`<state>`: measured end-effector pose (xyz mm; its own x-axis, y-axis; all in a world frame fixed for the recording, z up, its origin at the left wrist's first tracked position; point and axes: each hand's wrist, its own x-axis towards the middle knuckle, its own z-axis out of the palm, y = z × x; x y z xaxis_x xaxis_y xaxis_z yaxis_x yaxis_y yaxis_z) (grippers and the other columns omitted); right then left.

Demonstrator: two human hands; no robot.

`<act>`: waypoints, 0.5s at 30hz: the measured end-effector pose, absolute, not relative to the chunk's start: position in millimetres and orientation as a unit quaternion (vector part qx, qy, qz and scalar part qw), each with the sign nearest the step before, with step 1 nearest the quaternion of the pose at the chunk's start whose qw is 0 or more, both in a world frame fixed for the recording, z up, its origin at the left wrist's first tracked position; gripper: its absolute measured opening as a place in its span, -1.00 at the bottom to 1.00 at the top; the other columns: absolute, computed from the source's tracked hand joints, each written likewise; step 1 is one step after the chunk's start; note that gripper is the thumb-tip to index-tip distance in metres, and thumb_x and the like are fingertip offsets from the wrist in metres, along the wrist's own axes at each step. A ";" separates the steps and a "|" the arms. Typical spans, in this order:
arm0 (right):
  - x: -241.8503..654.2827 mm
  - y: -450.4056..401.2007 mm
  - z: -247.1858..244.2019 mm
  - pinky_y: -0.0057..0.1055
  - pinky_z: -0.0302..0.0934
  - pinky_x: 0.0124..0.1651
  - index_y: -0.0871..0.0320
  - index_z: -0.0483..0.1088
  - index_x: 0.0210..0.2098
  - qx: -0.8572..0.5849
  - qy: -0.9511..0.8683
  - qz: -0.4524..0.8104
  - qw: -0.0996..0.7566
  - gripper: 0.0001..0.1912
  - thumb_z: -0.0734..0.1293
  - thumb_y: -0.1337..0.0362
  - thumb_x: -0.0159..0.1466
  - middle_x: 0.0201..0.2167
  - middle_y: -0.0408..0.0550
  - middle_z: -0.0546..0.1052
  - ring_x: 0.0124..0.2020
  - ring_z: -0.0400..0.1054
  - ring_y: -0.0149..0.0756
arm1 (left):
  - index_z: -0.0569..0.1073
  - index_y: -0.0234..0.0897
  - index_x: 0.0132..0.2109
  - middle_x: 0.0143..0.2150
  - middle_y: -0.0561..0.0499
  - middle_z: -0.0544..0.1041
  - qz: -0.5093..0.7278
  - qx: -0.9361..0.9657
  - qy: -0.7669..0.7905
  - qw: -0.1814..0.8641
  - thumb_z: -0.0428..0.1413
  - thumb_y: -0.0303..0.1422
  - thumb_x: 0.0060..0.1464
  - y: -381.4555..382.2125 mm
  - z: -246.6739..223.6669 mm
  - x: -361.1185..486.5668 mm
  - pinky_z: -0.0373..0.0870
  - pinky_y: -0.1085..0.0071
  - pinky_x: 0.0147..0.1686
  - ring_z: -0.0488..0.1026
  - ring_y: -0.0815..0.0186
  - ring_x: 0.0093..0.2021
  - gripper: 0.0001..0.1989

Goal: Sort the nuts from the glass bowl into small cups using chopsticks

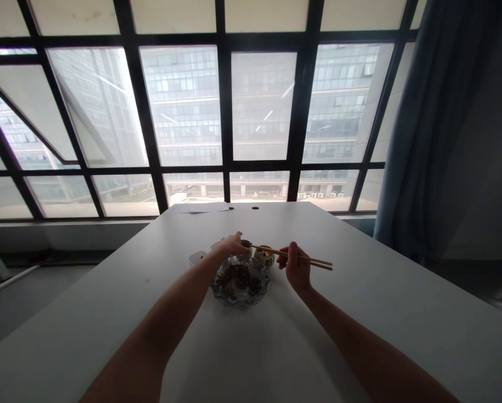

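In my right hand point(296, 266) is a pair of wooden chopsticks point(318, 262), pointing left, their tips at a small bowl with dark contents point(246, 243). My left hand point(233, 244) grips that bowl, partly hiding it. Just to its right stands a small white cup point(270, 261) with black lettering, holding light brown pieces. Nearer to me lies a large clear glass bowl point(251, 299) with a wavy rim and dark pieces inside, too dim to name. A white container point(197, 257) is left of my left hand, partly behind my forearm.
All these stand on a long white table point(170, 240). Papers point(198, 207) lie at its far left end, beside two dark round holes. Behind it is a wall of black-framed windows point(262, 112), one pane tilted open, and a blue curtain point(418, 140) hangs on the right.
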<state>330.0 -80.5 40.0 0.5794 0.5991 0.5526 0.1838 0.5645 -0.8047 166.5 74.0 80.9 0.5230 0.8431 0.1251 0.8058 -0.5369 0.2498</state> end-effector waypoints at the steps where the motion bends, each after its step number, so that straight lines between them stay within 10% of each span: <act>1: 330.5 -79.5 39.5 -0.47 0.14 -0.68 0.17 0.39 -0.49 -0.447 -0.444 0.131 0.766 -0.38 0.20 -0.27 0.28 -0.72 -0.13 0.43 -0.75 0.25 -0.42 | 0.26 -0.23 0.25 0.06 -0.22 0.57 0.120 0.869 0.472 0.083 0.30 0.03 -0.17 75.0 79.0 166.6 0.43 0.22 -0.01 0.54 0.02 0.02 -0.12; 15: 335.9 -58.0 47.8 -0.42 0.24 -0.52 0.14 0.40 -0.46 -0.459 -0.629 0.018 0.627 -0.51 0.16 -0.07 0.41 -0.63 -0.09 0.49 -0.63 0.36 -0.35 | 0.18 -0.21 0.31 0.09 -0.10 0.57 0.255 0.889 0.378 0.032 0.28 -0.14 -0.09 63.8 72.3 155.4 0.38 0.17 0.12 0.50 0.02 0.09 -0.16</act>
